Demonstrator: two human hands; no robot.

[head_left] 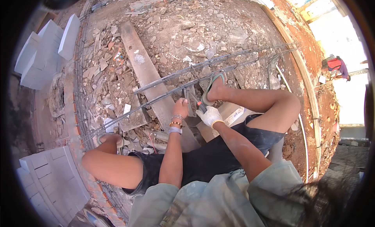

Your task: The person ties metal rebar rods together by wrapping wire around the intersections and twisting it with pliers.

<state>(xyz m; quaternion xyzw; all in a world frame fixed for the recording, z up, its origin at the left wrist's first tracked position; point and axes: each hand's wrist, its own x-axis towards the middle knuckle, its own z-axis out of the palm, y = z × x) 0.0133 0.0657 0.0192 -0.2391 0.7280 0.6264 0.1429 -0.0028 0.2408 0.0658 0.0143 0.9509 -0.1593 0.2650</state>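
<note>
My bare left hand point(181, 106), with bracelets at the wrist, is closed beside the long steel bars point(164, 95); what its fingers hold, if anything, is too small to make out. To its right, my right hand point(211, 116) wears a white glove and is wrapped round the red and black handle of a tool point(202, 106). The tool's tip reaches up toward the bars between my two hands. A long grey plank point(144, 68) lies on the rubble under the bars, to the left.
Rubble point(175, 31) covers the ground ahead. White blocks point(43, 55) are stacked at the left, and more blocks point(54, 176) stand at the lower left. Wooden boards point(308, 86) edge the trench on the right. Another person point(338, 67) crouches at the far right.
</note>
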